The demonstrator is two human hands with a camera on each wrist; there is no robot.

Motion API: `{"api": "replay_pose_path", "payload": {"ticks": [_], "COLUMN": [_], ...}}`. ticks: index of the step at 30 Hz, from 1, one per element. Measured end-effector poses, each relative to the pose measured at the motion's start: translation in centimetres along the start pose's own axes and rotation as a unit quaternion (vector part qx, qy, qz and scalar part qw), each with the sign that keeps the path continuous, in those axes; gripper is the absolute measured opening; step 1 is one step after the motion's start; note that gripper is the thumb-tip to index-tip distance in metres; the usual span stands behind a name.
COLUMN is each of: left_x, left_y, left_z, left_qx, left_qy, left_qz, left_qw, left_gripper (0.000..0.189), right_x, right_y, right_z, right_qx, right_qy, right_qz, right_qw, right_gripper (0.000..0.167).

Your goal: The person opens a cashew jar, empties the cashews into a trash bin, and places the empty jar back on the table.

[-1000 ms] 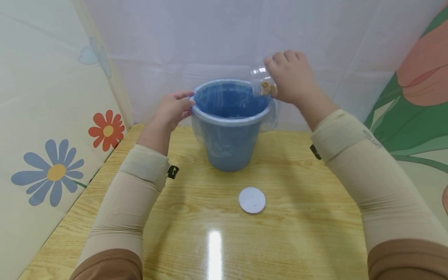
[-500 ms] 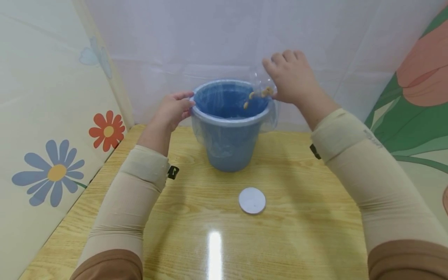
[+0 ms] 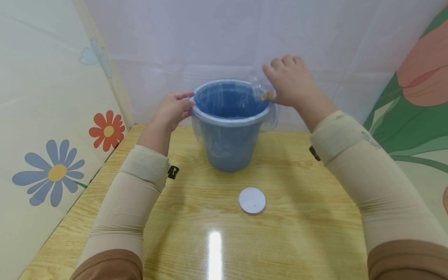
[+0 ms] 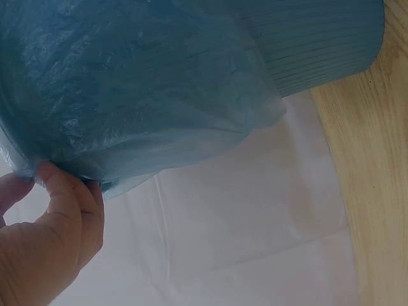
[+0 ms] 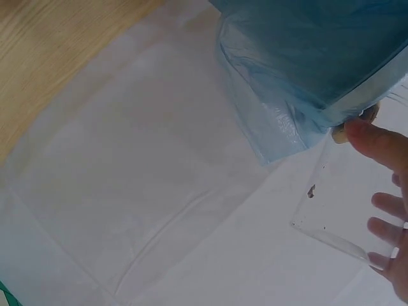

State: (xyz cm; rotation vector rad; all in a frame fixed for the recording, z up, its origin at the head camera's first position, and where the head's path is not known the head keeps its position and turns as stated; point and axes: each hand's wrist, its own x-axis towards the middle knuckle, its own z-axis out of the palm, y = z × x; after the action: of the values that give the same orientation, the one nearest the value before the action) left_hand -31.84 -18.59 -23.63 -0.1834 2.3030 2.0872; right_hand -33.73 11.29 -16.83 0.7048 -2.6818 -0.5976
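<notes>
A blue bucket [image 3: 229, 146] stands on the table, lined with a thin clear plastic bag [image 4: 172, 95] folded down over its outside. My left hand [image 3: 172, 111] pinches the lined rim at the left between thumb and fingers. Over the right side of the rim, my right hand [image 3: 291, 82] grips a clear jar [image 3: 257, 82], tilted with its mouth toward the bucket. A few small tan pieces [image 3: 267, 95] sit low in the jar near its mouth; their kind is too small to tell. Dark crumbs [image 5: 311, 191] cling inside the jar. The bucket's bottom is hidden.
A round white lid [image 3: 252, 200] lies on the wooden table [image 3: 196, 217] in front of the bucket. A white cloth backdrop [image 3: 196, 35] hangs close behind. Flower-patterned panels stand at the left and right.
Half a second ago tan pieces were falling from the jar into the bucket; now fewer show in it. The right hand has dipped slightly. The left hand has stayed in place.
</notes>
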Motion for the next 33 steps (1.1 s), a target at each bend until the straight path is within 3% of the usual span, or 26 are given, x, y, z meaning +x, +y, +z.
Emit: {"api": "replay_pose_path", "payload": {"ticks": [11,18,33], "left_x": [-0.06,-0.1,-0.22], "left_y": [0.08,0.1,0.17], "left_z": [-0.03,0.04,0.05], "left_qx": [0.001,-0.001,0.01], "left_qy": [0.0,0.001,0.001], "left_qz": [-0.002,-0.002,-0.005], "left_qw": [1.0,1.0,0.9999], "left_gripper": [0.045,0.045,0.045], "right_x": [-0.06,-0.1,0.03], "right_y": [-0.14,-0.17,-0.1], "right_z": [0.09,-0.22,-0.37], "right_qx": [-0.001,-0.035,-0.035], "right_qy": [0.039,0.038,0.029], "right_qz": [-0.004,-0.035,-0.03], "right_qw": [0.9992,0.998,0.9985], "right_gripper": [0.087,0.085,0.092]}}
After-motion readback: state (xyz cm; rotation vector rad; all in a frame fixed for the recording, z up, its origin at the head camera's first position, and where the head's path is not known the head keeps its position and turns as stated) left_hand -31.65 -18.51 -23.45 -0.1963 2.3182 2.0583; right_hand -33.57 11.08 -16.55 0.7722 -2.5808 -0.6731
